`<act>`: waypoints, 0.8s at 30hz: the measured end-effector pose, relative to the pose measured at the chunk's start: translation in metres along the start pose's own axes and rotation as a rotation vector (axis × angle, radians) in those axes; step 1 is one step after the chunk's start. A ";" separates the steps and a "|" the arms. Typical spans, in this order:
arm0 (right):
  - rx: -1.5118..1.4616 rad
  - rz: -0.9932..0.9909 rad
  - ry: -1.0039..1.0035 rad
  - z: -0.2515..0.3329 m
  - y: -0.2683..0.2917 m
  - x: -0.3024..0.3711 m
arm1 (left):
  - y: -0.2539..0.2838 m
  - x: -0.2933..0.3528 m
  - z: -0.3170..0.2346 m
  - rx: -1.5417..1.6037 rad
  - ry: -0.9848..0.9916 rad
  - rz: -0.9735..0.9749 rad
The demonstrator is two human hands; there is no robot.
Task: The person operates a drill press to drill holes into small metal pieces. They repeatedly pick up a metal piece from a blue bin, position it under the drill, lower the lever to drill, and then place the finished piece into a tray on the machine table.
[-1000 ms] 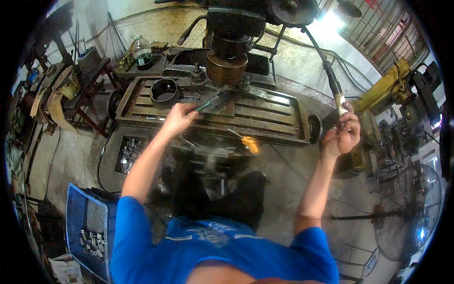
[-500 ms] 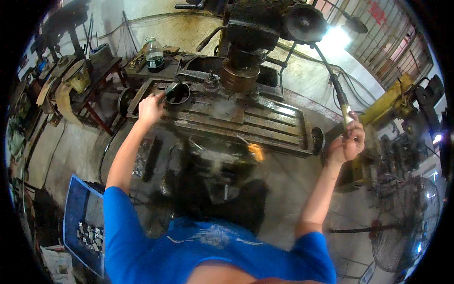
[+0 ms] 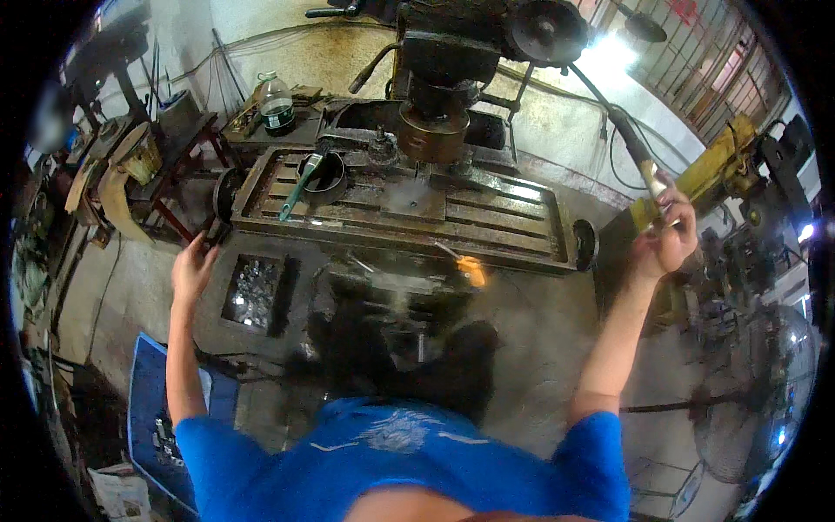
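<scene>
My right hand (image 3: 668,242) is wrapped round the pale grip of a long machine lever (image 3: 642,155), raised at the right of a milling machine. My left hand (image 3: 193,268) is out at the left with fingers apart, holding nothing that shows. It is nearest the dark handwheel (image 3: 228,197) at the left end of the slotted machine table (image 3: 504,252). A brush with a green handle (image 3: 301,187) leans in a round dark pot (image 3: 334,188) on that table. Above the table hangs the machine's spindle head (image 3: 433,130).
A yellow-handled tool (image 3: 470,271) lies at the table's front edge. Below left is a tray of small metal pieces (image 3: 252,291); a blue crate (image 3: 150,383) stands nearer me. A large bottle (image 3: 277,106) is on the bench behind. A second handwheel (image 3: 585,244) sits at the table's right end.
My left hand has let go of the brush, leaving it in the pot, and moved down and left. My right hand stays on the lever, slightly farther right in view.
</scene>
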State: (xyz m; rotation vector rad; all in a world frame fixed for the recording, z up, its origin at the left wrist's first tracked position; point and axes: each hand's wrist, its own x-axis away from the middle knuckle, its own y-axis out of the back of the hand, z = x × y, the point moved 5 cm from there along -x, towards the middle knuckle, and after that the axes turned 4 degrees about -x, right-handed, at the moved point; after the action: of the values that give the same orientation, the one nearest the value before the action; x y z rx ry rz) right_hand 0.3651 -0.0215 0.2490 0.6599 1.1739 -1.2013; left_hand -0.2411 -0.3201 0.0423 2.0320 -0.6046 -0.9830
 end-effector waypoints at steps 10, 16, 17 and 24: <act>0.022 -0.019 0.061 0.010 -0.005 -0.028 | 0.086 0.203 0.182 -0.390 0.585 0.097; -0.046 -0.053 0.115 -0.003 -0.005 -0.056 | 0.083 0.326 0.325 -0.104 0.770 0.173; -0.064 -0.015 0.172 0.001 -0.009 -0.063 | 0.064 0.333 0.298 0.061 0.670 0.090; 0.371 0.024 0.673 0.007 0.010 -0.131 | 0.055 0.299 0.242 0.060 1.032 0.336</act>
State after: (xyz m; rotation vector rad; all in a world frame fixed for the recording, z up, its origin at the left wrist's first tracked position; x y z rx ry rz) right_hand 0.3861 0.0217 0.3718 1.4316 1.4916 -1.2242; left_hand -0.2644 -0.6636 -0.1377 2.0588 -0.3653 0.3181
